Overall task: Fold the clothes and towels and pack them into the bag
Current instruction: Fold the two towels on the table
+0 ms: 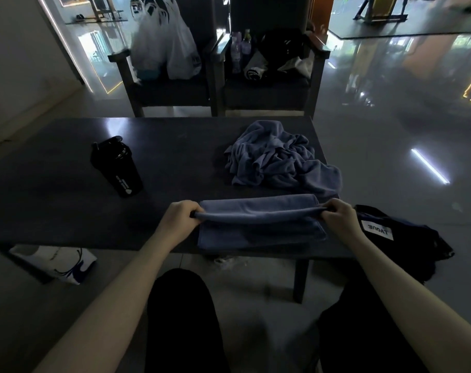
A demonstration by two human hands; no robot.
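A blue towel (258, 227) lies partly folded on the near edge of the dark table (67, 211). My left hand (179, 215) pinches its left end and my right hand (336, 214) pinches its right end, lifting a fold a little above the layers below. Behind it a crumpled blue cloth (277, 157) sits in a heap on the table's right side. A black bag (398, 238) with a white label hangs off the table's right corner, next to my right wrist.
A black shaker bottle (118, 168) stands on the table's left half. Two dark chairs stand behind the table, one with white plastic bags (169, 41), the other with bottles and dark items (277, 52). A white printed bag (59, 262) lies on the floor at left.
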